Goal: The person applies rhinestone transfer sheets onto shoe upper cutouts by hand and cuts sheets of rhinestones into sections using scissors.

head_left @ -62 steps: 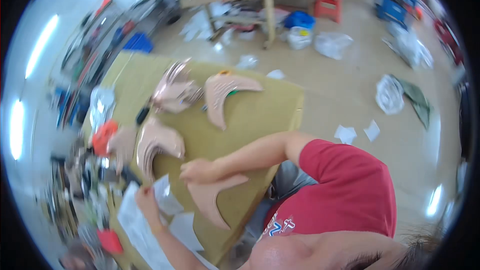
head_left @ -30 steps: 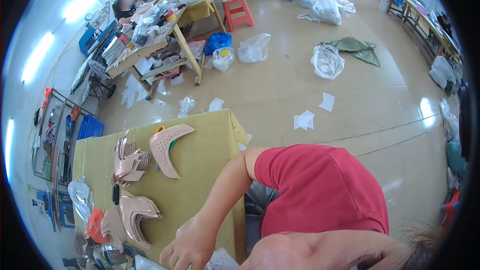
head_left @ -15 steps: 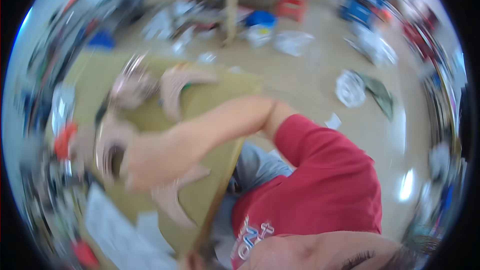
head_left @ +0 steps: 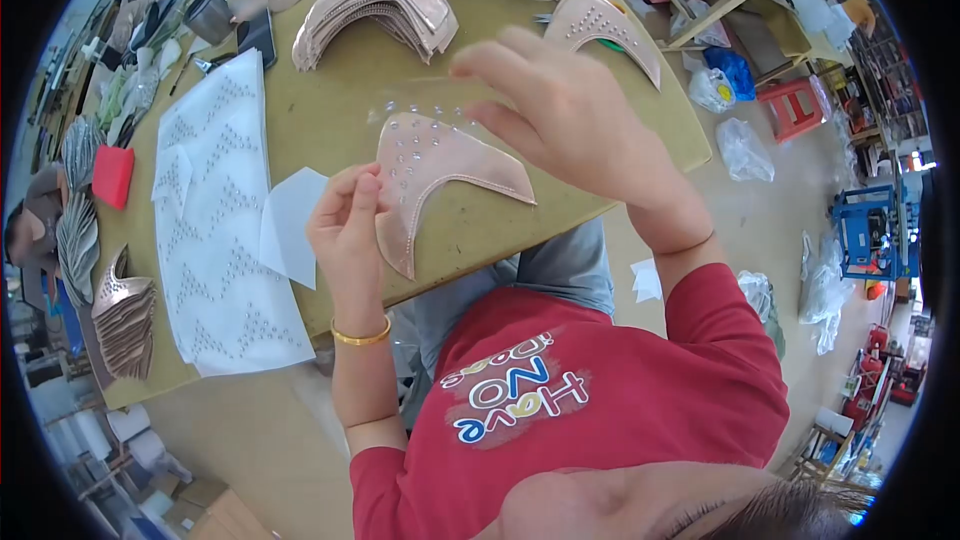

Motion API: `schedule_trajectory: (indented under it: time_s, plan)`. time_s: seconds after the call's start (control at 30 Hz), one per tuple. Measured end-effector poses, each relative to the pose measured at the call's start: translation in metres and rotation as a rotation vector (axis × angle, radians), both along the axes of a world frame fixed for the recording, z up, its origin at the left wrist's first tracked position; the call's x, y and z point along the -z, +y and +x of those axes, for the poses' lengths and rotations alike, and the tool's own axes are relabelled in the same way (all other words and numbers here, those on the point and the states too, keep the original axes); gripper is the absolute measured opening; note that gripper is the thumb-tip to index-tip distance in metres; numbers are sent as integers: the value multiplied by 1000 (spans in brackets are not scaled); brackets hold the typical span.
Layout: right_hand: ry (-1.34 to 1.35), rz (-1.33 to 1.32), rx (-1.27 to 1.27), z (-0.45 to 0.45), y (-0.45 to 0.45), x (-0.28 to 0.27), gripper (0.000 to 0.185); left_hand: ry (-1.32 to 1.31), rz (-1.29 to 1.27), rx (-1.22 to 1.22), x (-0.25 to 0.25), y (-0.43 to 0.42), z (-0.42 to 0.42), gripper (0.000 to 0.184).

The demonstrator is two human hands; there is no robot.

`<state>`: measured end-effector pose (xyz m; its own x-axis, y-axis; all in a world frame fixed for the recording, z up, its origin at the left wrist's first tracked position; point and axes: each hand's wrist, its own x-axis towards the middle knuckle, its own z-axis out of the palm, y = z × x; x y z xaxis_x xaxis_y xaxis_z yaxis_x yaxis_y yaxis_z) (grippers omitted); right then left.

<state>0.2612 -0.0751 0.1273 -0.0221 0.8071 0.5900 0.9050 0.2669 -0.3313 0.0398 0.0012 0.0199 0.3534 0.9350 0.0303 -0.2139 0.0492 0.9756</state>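
A curved pink leather shoe piece point(head_left: 465, 155) with a stitched edge lies near the table's front edge. Shiny rhinestones point(head_left: 408, 152) dot its upper left part, and some show past its top edge, seemingly on a clear film that is hard to make out. My left hand point(head_left: 348, 215), wearing a gold bracelet, pinches at the piece's left edge. Over its upper right hovers my right hand point(head_left: 565, 105), thumb and fingers apart, nothing clearly visible between them. Behind stands a stack of similar pink pieces point(head_left: 380, 5); a studded piece point(head_left: 600, 25) lies to the right.
White sheets with rhinestone patterns point(head_left: 225, 230) cover the table's left, beside a blank paper point(head_left: 295, 225). Further left are a phone point(head_left: 257, 38), a metal cup point(head_left: 208, 15), a red box point(head_left: 113, 177) and a stack of pieces point(head_left: 125, 325). A red stool point(head_left: 795, 108) stands on the floor.
The view has turned and sharpened from a strong blur. My right arm was stretched across the table near the stacked pieces; now both hands are at the piece by the front edge.
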Motion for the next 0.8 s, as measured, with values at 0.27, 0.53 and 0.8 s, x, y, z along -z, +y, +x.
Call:
schedule_trajectory:
  time_s: [0.27, 0.53, 0.8]
  plan:
    - [717, -572, -119, 24, 28, 119, 38, 556, 157, -57, 29, 4, -12, 25]
    - [743, -598, -108, 32, 40, 137, 50, 557, 70, -5, 33, 12, -10, 37]
    - [645, -593, -89, 30, 42, 141, 50, 579, 51, -7, 31, 12, -10, 33]
